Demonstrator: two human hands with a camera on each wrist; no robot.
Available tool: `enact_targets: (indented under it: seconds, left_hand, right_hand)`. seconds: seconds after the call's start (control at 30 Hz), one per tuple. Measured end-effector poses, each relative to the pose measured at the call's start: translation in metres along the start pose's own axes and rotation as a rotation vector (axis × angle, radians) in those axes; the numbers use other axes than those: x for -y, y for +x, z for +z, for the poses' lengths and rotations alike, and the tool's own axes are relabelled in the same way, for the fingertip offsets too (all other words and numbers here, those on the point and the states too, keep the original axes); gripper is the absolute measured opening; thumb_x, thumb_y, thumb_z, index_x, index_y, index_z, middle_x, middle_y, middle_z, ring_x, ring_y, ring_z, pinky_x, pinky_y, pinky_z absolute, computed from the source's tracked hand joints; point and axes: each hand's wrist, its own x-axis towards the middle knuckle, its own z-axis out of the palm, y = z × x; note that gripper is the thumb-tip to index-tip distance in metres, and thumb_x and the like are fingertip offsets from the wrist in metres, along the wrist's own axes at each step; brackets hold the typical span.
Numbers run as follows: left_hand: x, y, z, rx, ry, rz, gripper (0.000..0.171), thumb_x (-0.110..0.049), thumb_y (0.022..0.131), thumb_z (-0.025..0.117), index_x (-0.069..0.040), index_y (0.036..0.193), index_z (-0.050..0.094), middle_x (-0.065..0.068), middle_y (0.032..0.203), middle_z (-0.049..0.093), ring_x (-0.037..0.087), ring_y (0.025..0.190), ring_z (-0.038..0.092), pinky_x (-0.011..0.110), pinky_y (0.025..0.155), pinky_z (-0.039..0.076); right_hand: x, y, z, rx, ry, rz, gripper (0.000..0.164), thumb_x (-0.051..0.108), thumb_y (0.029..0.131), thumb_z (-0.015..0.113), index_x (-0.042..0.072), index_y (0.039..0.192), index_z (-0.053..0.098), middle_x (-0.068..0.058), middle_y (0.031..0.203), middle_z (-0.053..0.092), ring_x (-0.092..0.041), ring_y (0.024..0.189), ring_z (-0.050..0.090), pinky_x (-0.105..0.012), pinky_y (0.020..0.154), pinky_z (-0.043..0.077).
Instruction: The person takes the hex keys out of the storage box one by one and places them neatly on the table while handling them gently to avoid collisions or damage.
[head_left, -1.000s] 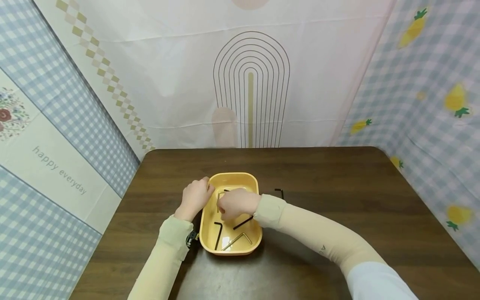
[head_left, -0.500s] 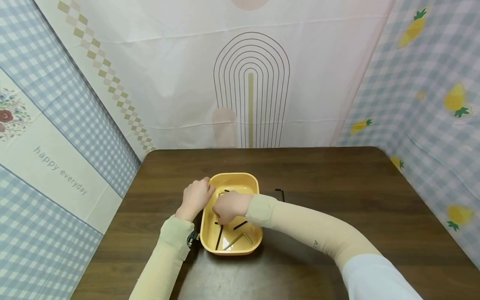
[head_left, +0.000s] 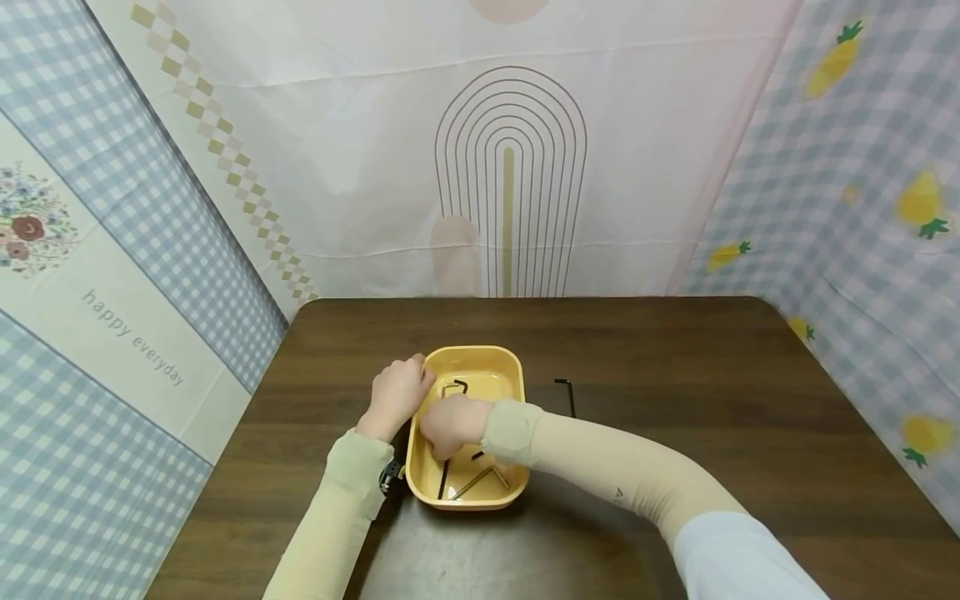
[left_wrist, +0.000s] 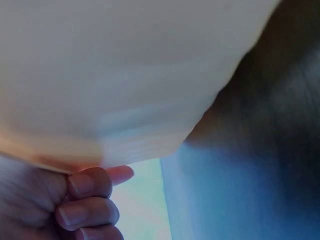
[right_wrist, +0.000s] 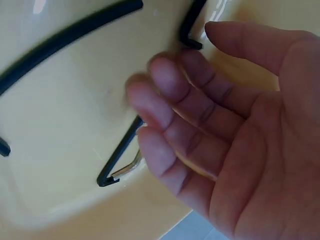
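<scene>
A yellow tray (head_left: 480, 352) holds several black and brass-coloured hex keys. My left hand (head_left: 396, 392) grips the tray's rim at its far left corner; in the left wrist view its curled fingers (left_wrist: 85, 210) lie against the pale wall. Inside the tray, my right hand (head_left: 452, 423) hovers over the left half. Its thumb and loosely bent fingers stand apart around the bent end of a black hex key (right_wrist: 191, 20), whose long arm (head_left: 443, 482) shows nearer me. Beside it lies a brass hex key (head_left: 480, 481). Another black hex key (head_left: 477, 455) is mostly hidden by the right hand.
At the tray's far end lie a black hex key (head_left: 462, 384) and a brass one (head_left: 447, 387). One black hex key (head_left: 571, 398) rests on the brown table (head_left: 675, 375), right of the tray. Patterned cloths hang behind and on both sides.
My right hand has let go of the brass hex key at the far end and moved toward me and left, to the black hex key. The left hand stays at the rim.
</scene>
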Motion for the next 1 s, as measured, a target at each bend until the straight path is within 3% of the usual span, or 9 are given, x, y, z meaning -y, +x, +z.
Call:
enact_targets:
  seconds: [0.23,0.43,0.8,1.0]
  left_hand:
    - [-0.0014,0.0012,-0.0004,-0.019,0.021,0.005,0.022,-0.018,0.098,0.052,-0.01,0.078,0.052,0.005,0.056,0.043,0.024,0.047,0.047,0.041,0.046,0.039]
    - [-0.0016,0.0023,-0.0018,-0.013,0.036,0.0,0.022,-0.019,0.098,0.051,-0.01,0.077,0.052,0.006,0.057,0.047,0.026,0.049,0.05,0.043,0.048,0.042]
    - [-0.0038,0.0024,0.0003,0.011,0.041,-0.011,0.021,-0.02,0.099,0.052,-0.009,0.081,0.054,0.007,0.058,0.047,0.025,0.05,0.05,0.044,0.049,0.043]
    - [-0.0047,0.0017,0.0005,0.016,0.049,-0.02,0.02,-0.02,0.099,0.053,-0.007,0.084,0.056,0.007,0.058,0.048,0.025,0.049,0.049,0.043,0.049,0.043]
  right_hand:
    - [-0.0005,0.0021,0.0028,0.018,-0.001,0.002,0.028,0.017,0.086,0.064,0.02,0.065,0.045,0.004,0.064,0.049,-0.012,0.056,0.044,-0.031,0.053,0.037]
    - [0.001,0.0015,0.0013,0.02,0.022,0.004,0.026,0.018,0.085,0.065,0.02,0.067,0.048,0.003,0.069,0.054,-0.012,0.061,0.049,-0.031,0.055,0.041]
    - [-0.0001,-0.0003,0.0058,0.022,-0.031,-0.045,0.033,0.03,0.09,0.069,0.02,0.066,0.049,0.004,0.067,0.053,-0.011,0.06,0.049,-0.03,0.057,0.044]
    - [-0.0033,-0.0003,0.0058,0.02,-0.006,-0.067,0.034,0.03,0.092,0.067,0.019,0.066,0.048,0.004,0.067,0.052,-0.012,0.061,0.049,-0.031,0.059,0.044]
